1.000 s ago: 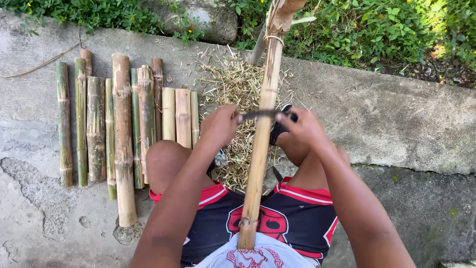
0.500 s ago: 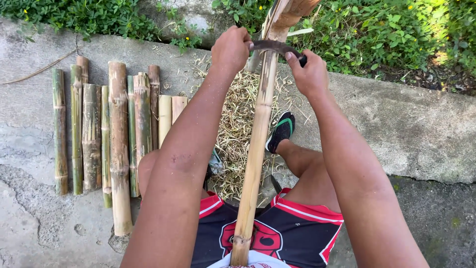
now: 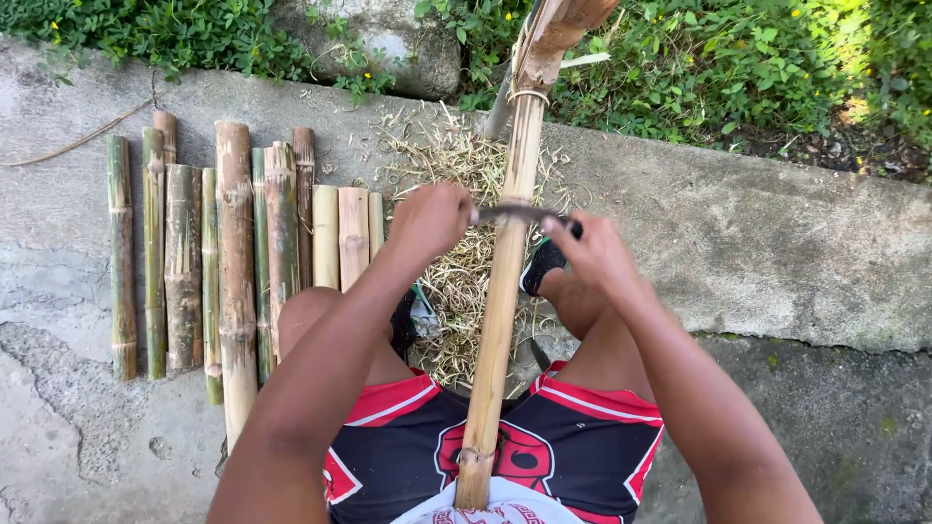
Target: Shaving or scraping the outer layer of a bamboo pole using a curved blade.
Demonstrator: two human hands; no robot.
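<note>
Hands back down pole vs half second ago: blade was up near top, now mid-length, so another scraping stroke pulled toward body. Left hand [image 3: 427, 218] fisted on one end of curved blade [image 3: 515, 213], right hand [image 3: 592, 254] closed on other end. Bamboo pole [image 3: 500, 301] runs between hands, butt at lap, top leaning away. Shavings pile [image 3: 451, 281] beneath hands. Cut bamboo lengths [image 3: 233, 262] left of left hand, on concrete [image 3: 777, 243]. Sandalled foot [image 3: 542, 264] just under right hand, close to blade path.

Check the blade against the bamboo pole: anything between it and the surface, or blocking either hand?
Nothing visible. The curved blade lies straight across the bamboo pole, with the left hand and right hand gripping its two ends. The shavings lie on the ground under the pole, not on it.
</note>
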